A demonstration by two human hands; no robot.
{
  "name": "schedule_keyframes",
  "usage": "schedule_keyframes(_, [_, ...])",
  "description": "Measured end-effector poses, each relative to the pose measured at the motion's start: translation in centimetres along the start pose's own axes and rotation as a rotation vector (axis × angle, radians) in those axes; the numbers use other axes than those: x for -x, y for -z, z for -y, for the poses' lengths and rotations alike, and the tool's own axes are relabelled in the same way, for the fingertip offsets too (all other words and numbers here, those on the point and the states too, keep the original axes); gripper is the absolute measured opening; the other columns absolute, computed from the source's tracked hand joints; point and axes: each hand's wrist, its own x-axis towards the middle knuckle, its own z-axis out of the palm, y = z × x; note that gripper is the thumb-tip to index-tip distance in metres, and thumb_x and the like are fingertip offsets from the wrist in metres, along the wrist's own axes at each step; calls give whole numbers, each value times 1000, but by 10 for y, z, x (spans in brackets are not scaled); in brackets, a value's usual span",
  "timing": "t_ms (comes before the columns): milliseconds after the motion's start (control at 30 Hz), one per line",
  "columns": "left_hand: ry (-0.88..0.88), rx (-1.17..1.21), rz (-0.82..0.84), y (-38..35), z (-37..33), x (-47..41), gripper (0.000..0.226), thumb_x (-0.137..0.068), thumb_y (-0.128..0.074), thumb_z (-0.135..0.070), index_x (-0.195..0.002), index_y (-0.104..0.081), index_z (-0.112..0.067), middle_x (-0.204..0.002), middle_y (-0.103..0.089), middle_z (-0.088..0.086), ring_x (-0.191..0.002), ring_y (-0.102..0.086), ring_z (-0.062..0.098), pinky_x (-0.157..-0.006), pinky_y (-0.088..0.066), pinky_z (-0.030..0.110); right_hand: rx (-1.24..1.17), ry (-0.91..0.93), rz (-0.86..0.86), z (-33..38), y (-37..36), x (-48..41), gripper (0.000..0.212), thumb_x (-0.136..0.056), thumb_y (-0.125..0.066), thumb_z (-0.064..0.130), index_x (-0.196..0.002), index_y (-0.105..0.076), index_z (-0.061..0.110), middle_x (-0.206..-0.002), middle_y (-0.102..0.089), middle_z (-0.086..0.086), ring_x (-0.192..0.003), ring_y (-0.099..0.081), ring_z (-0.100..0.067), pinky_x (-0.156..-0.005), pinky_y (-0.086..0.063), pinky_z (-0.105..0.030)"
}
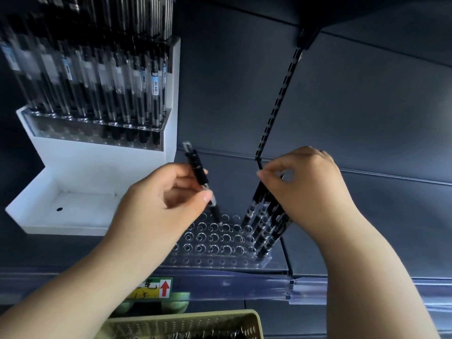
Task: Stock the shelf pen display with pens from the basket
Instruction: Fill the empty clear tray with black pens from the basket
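Observation:
A clear acrylic pen display (215,255) with rows of round holes stands on the dark shelf. My left hand (161,199) pinches a black pen (200,177), held upright and tilted, its tip touching a hole in a back row. My right hand (308,184) grips the top of a pen among several black pens (265,226) that stand slanted in the display's right-hand holes. Most holes on the left and middle hold nothing. The yellow-green basket (252,316) sits at the bottom edge, with pens dimly visible inside.
A white stepped display (97,162) full of upright pens stands at the left, with a bare tray in front. A slotted black upright (281,94) runs up the back panel. The shelf's front rail carries a price tag with a red arrow (156,288).

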Motion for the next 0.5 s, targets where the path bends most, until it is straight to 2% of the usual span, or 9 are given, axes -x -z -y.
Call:
schedule_keyframes(100, [-61,20,77,-19,-4,-2,27,-74,-73,-7,-92,-67,-26,-84,-72,-12,-78,-68,2,-73,-52,13,-52,-14,-23,0,3,1,13,-83,-62,37,-88,-71,29,-99,-61,7,-103,-48,-16,-76,-32,-22])
schedule_keyframes(233, [-133,-10,102,-45,-1,-9,32,-75,-73,-3,-88,-65,-31,-78,-71,-9,-73,-66,-2,-70,-48,6,-104,-29,-48,-1,6,3,12,-82,-63,34,-88,-72,29,-96,-63,7,-98,-51,-18,-72,-34,-23])
schedule_keyframes(333, [-163,-92,125,-60,7,-10,42,-75,-73,0,-84,-60,-39,-76,-67,-16,-72,-64,-4,-69,-46,4,-131,-35,-68,-3,10,6,10,-83,-63,32,-85,-71,29,-92,-62,7,-94,-51,-18,-70,-33,-21])
schedule_keyframes(400, [-153,-188,138,-66,15,-10,39,-77,-73,-5,-84,-58,-40,-75,-65,-21,-75,-63,-5,-69,-46,3,-153,-37,-70,-5,12,7,9,-84,-62,31,-85,-71,29,-91,-61,7,-94,-51,-17,-72,-33,-21])
schedule_keyframes(500, [-124,-357,146,-70,26,-8,19,-81,-71,-21,-93,-61,-33,-78,-63,-25,-80,-60,-9,-70,-43,1,-165,-34,-67,-10,16,10,9,-85,-61,30,-84,-70,28,-90,-61,8,-94,-51,-18,-73,-33,-21])
